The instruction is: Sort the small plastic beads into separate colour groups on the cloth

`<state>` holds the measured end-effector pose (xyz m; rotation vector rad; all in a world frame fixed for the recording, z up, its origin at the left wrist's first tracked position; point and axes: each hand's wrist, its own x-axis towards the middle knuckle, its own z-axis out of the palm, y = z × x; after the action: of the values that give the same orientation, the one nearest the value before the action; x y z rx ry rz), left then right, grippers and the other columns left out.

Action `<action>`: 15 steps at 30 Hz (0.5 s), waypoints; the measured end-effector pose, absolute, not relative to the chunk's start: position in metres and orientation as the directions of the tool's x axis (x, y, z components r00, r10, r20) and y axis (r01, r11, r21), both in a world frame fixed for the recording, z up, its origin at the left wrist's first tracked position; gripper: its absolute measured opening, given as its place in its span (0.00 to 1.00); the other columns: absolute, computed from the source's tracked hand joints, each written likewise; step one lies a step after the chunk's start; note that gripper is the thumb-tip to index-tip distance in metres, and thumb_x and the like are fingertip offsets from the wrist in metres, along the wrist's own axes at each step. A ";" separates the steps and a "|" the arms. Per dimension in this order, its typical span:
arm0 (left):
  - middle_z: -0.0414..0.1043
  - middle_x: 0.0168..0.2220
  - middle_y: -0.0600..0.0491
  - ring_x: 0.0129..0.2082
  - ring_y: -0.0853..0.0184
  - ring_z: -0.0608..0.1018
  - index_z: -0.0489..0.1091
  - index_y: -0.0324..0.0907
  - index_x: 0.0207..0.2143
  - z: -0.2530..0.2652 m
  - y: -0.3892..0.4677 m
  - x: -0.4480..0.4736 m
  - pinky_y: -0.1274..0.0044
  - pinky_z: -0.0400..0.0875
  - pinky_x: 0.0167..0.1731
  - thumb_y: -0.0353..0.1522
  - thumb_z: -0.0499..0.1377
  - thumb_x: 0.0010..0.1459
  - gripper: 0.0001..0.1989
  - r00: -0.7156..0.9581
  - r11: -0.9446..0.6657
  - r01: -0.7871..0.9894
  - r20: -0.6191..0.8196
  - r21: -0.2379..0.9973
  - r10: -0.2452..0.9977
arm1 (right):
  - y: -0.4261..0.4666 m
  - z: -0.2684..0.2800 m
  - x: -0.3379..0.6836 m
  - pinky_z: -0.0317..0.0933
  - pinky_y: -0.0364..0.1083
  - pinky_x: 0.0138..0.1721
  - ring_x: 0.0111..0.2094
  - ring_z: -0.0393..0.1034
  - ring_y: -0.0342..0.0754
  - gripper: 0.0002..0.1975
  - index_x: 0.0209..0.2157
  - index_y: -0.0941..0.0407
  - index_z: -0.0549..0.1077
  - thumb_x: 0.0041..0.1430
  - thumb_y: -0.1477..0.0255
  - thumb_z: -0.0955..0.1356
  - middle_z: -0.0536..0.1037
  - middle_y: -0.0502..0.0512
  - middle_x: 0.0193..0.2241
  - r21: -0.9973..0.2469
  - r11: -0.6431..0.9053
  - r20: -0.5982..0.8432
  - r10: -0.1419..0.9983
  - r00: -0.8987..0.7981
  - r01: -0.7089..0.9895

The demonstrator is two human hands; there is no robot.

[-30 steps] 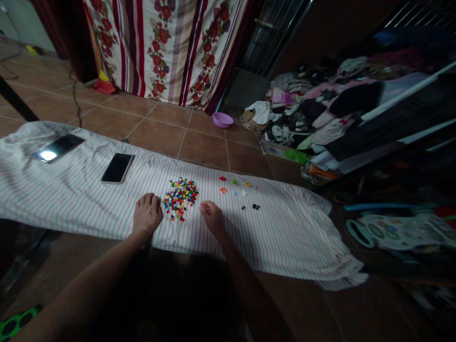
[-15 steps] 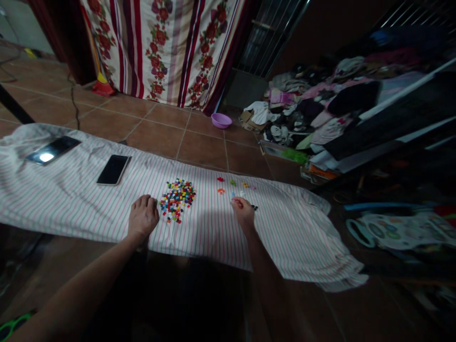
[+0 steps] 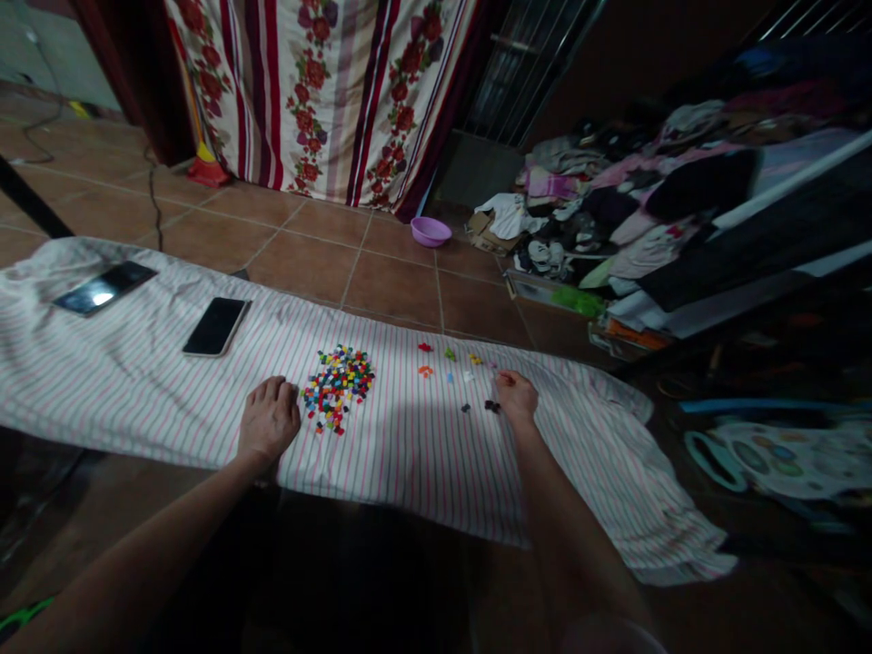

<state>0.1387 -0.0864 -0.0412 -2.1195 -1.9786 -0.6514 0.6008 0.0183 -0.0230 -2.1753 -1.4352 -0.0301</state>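
My left hand (image 3: 270, 418) rests palm down on the striped cloth (image 3: 395, 472), its fingers lying on the fabric, just left of a mixed pile of tiny coloured blocks (image 3: 339, 386). On the right, my right hand (image 3: 516, 396) has its fingertips pinched together; whatever is between them is too small to make out. Beside it lie small groups sorted by colour: red (image 3: 425, 347), green (image 3: 450, 354), yellow (image 3: 475, 360), orange (image 3: 425, 371), light blue (image 3: 450, 378), white (image 3: 468, 376), dark grey (image 3: 466, 408) and black blocks (image 3: 491, 406).
A phone (image 3: 216, 327) and a glossy dark tablet-like device (image 3: 104, 288) lie on the cloth at left. Beyond, a purple basin (image 3: 431, 232) stands on the tiled floor. Heaped clothes (image 3: 599, 195) fill the back right, and a patterned plastic item (image 3: 783, 450) sits at far right.
My right hand has moved right, from beside the light blue and white blocks to beside the pinkish and black ones, uncovering the dark grey group. My left hand has stayed nearly still.
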 end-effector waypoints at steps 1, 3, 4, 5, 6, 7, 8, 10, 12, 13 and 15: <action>0.69 0.45 0.41 0.47 0.54 0.70 0.67 0.40 0.39 -0.042 -0.086 0.139 0.64 0.64 0.46 0.30 0.49 0.58 0.09 0.028 -0.105 0.981 0.424 0.161 0.905 | 0.022 -0.023 0.603 0.60 0.45 0.35 0.31 0.69 0.49 0.15 0.35 0.58 0.78 0.50 0.73 0.62 0.77 0.58 0.29 -0.430 -0.310 0.286 0.844 0.454 0.848; 0.69 0.45 0.41 0.47 0.54 0.70 0.67 0.40 0.39 -0.042 -0.086 0.138 0.64 0.64 0.46 0.30 0.50 0.58 0.09 0.034 -0.105 0.984 0.422 0.146 0.906 | 0.031 -0.023 0.606 0.60 0.45 0.36 0.33 0.69 0.49 0.14 0.35 0.58 0.78 0.50 0.74 0.62 0.78 0.58 0.30 -0.458 -0.336 0.261 0.834 0.485 0.823; 0.69 0.45 0.41 0.47 0.54 0.70 0.67 0.40 0.39 -0.042 -0.086 0.138 0.64 0.64 0.46 0.30 0.50 0.58 0.09 0.033 -0.103 0.984 0.421 0.145 0.907 | 0.035 -0.024 0.607 0.60 0.45 0.37 0.33 0.70 0.49 0.14 0.35 0.58 0.78 0.50 0.74 0.62 0.78 0.57 0.30 -0.466 -0.329 0.258 0.838 0.481 0.821; 0.69 0.45 0.41 0.47 0.54 0.70 0.67 0.40 0.39 -0.042 -0.086 0.139 0.64 0.64 0.45 0.30 0.50 0.58 0.09 0.030 -0.101 0.984 0.418 0.147 0.908 | 0.039 -0.025 0.608 0.60 0.45 0.37 0.33 0.70 0.49 0.14 0.34 0.58 0.78 0.50 0.73 0.62 0.78 0.57 0.30 -0.471 -0.320 0.258 0.842 0.475 0.822; 0.69 0.45 0.41 0.47 0.54 0.70 0.67 0.40 0.39 -0.041 -0.086 0.139 0.64 0.64 0.45 0.30 0.50 0.58 0.09 0.027 -0.099 0.983 0.417 0.152 0.909 | 0.044 -0.026 0.610 0.60 0.45 0.36 0.33 0.70 0.49 0.13 0.33 0.57 0.78 0.50 0.73 0.63 0.78 0.57 0.30 -0.471 -0.315 0.259 0.843 0.471 0.824; 0.69 0.45 0.41 0.47 0.54 0.70 0.67 0.41 0.39 -0.041 -0.086 0.139 0.64 0.64 0.44 0.30 0.50 0.58 0.09 0.025 -0.098 0.983 0.415 0.156 0.909 | 0.048 -0.028 0.611 0.60 0.45 0.35 0.32 0.69 0.49 0.12 0.33 0.57 0.78 0.50 0.73 0.63 0.78 0.56 0.29 -0.470 -0.314 0.260 0.844 0.469 0.825; 0.69 0.45 0.42 0.47 0.54 0.70 0.67 0.41 0.39 -0.040 -0.086 0.140 0.64 0.64 0.44 0.30 0.50 0.57 0.09 0.025 -0.098 0.983 0.415 0.156 0.909 | 0.052 -0.029 0.612 0.60 0.44 0.35 0.31 0.69 0.48 0.12 0.32 0.57 0.78 0.49 0.73 0.63 0.78 0.55 0.29 -0.466 -0.313 0.263 0.844 0.468 0.828; 0.69 0.45 0.42 0.47 0.54 0.70 0.67 0.41 0.38 -0.039 -0.086 0.140 0.64 0.64 0.44 0.30 0.50 0.57 0.09 0.028 -0.098 0.984 0.414 0.149 0.910 | 0.061 -0.031 0.612 0.59 0.44 0.33 0.31 0.69 0.48 0.11 0.31 0.56 0.77 0.48 0.73 0.64 0.78 0.55 0.28 -0.456 -0.309 0.273 0.844 0.461 0.835; 0.69 0.44 0.42 0.46 0.55 0.70 0.66 0.41 0.38 -0.039 -0.086 0.141 0.65 0.64 0.44 0.29 0.50 0.57 0.09 0.031 -0.096 0.986 0.412 0.139 0.910 | 0.068 -0.034 0.612 0.59 0.45 0.33 0.30 0.69 0.48 0.11 0.30 0.56 0.77 0.48 0.74 0.63 0.78 0.55 0.28 -0.437 -0.301 0.284 0.848 0.447 0.848; 0.69 0.44 0.42 0.46 0.55 0.70 0.66 0.41 0.39 -0.039 -0.086 0.141 0.65 0.64 0.44 0.29 0.50 0.57 0.09 0.031 -0.095 0.986 0.411 0.135 0.911 | 0.071 -0.035 0.612 0.59 0.45 0.33 0.30 0.69 0.49 0.11 0.30 0.56 0.78 0.49 0.74 0.63 0.78 0.56 0.29 -0.418 -0.300 0.282 0.855 0.436 0.858; 0.69 0.45 0.42 0.47 0.54 0.70 0.66 0.40 0.39 -0.040 -0.086 0.141 0.65 0.65 0.44 0.30 0.50 0.57 0.09 0.033 -0.093 0.987 0.410 0.128 0.912 | 0.075 -0.038 0.611 0.59 0.45 0.33 0.30 0.69 0.49 0.12 0.31 0.56 0.78 0.50 0.75 0.63 0.78 0.57 0.30 -0.371 -0.302 0.259 0.874 0.410 0.878</action>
<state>0.1406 -0.0856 -0.0396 -2.1112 -1.9752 -0.5868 0.6108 0.0750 -0.0382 -2.2165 -1.4921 -0.0113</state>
